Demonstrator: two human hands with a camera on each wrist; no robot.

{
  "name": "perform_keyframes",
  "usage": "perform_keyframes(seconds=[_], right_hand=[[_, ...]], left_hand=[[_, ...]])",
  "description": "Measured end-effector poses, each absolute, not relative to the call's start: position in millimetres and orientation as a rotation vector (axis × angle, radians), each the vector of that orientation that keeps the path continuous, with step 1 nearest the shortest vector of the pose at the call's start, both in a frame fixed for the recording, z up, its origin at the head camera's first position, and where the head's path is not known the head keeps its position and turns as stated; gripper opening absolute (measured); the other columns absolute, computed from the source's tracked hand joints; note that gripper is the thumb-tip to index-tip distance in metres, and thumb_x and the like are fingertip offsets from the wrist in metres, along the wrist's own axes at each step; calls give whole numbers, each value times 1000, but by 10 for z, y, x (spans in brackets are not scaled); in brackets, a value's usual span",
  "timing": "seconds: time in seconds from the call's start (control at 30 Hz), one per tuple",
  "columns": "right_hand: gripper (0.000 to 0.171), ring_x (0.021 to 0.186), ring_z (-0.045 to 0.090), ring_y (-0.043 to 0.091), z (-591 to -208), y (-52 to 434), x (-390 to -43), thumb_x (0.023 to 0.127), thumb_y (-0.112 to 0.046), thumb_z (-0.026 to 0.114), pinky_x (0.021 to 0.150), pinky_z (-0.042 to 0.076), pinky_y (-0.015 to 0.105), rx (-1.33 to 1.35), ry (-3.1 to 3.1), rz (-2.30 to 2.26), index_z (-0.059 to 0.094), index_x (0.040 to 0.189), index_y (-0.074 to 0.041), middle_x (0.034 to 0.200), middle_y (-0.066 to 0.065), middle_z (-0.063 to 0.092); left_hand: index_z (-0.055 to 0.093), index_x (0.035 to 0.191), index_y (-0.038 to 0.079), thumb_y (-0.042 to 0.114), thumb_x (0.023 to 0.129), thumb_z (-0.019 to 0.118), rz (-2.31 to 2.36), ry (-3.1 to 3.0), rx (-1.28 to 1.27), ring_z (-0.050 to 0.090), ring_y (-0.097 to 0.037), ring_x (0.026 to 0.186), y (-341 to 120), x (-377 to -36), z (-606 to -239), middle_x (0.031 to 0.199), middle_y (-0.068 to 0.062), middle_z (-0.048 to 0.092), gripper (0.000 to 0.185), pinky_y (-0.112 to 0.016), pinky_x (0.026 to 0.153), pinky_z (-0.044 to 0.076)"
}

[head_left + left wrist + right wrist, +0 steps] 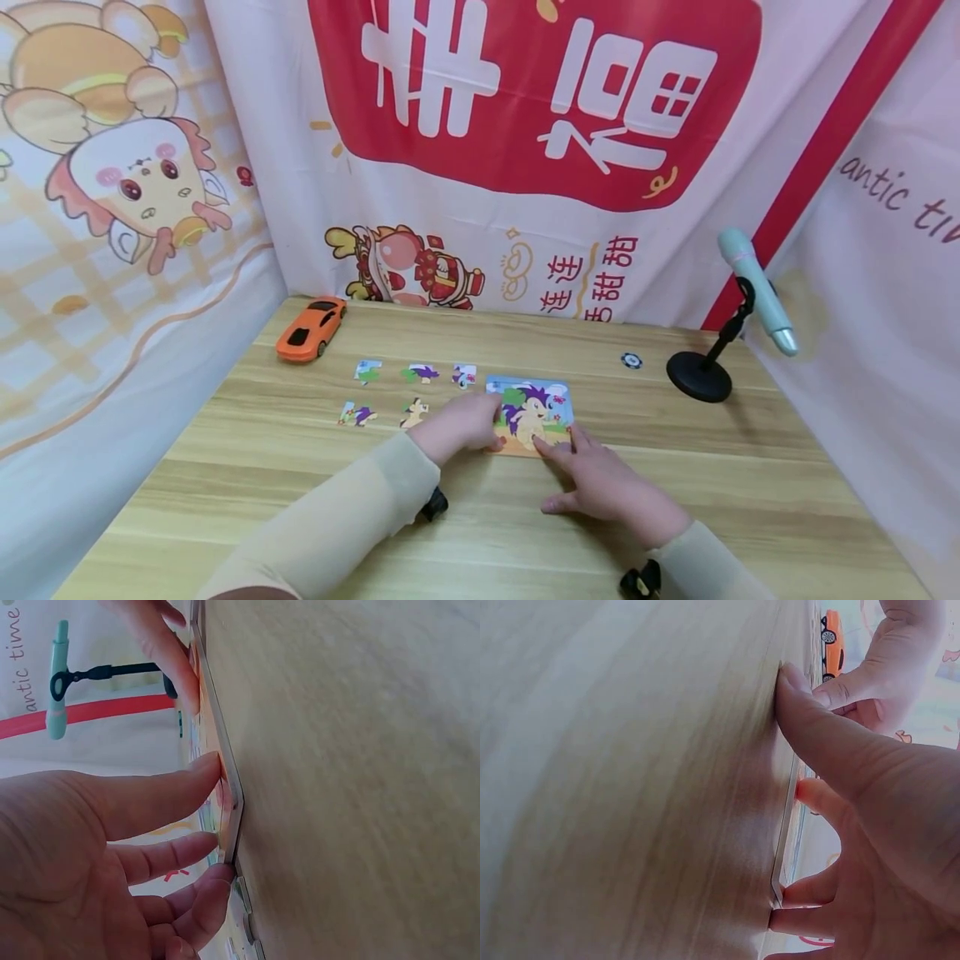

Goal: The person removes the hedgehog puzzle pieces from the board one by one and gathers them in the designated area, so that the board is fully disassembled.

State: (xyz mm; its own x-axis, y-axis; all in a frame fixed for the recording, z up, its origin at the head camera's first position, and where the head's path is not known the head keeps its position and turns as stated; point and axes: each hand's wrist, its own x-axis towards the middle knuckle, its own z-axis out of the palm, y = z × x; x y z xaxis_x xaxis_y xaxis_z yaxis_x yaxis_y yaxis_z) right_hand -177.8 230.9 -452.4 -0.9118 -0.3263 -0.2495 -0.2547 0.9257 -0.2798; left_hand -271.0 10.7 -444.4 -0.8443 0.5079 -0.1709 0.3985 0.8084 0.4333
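Note:
A jigsaw puzzle board point(551, 396) with a purple-haired hedgehog picture lies flat on the table. At its lower left corner my left hand point(467, 421) holds it, thumb on the near edge, fingers bent at the left edge. In the left wrist view an orange corner piece point(226, 799) shows between thumb and index finger. My right hand point(600, 482) spreads over the near right corner. One of its fingers presses on the picture, others touch the right edge, and the thumb rests by the tabletop. Several loose puzzle pieces point(365, 414) lie left of the board.
An orange toy car point(311, 329) stands at the back left of the wooden table point(480, 550). Toward the back right are a small round chip point(632, 360) and a mint microphone point(761, 292) on a black stand point(699, 377). Printed cloth curtains hang around the table.

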Motion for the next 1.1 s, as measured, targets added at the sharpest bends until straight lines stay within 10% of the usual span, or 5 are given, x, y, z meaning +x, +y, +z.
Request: perform_keyframes(seconds=[0.57, 1.1], right_hand=[[96, 143, 20, 44, -4500, 2158, -1706, 80, -66, 67, 111, 20, 60, -698, 2778, -374, 34, 154, -15, 158, 23, 21], [94, 144, 20, 41, -4479, 2131, -1747, 81, -64, 67, 111, 22, 59, -655, 2720, -355, 34, 154, -15, 159, 20, 22]], left_hand=[[61, 96, 12, 20, 75, 85, 625, 2678, 670, 54, -18, 75, 111, -2703, -4432, 83, 1, 57, 33, -34, 68, 47], [59, 96, 11, 19, 74, 85, 646, 2692, 687, 53, -19, 75, 111, -2720, -4441, 83, 0, 55, 35, -33, 66, 46]])
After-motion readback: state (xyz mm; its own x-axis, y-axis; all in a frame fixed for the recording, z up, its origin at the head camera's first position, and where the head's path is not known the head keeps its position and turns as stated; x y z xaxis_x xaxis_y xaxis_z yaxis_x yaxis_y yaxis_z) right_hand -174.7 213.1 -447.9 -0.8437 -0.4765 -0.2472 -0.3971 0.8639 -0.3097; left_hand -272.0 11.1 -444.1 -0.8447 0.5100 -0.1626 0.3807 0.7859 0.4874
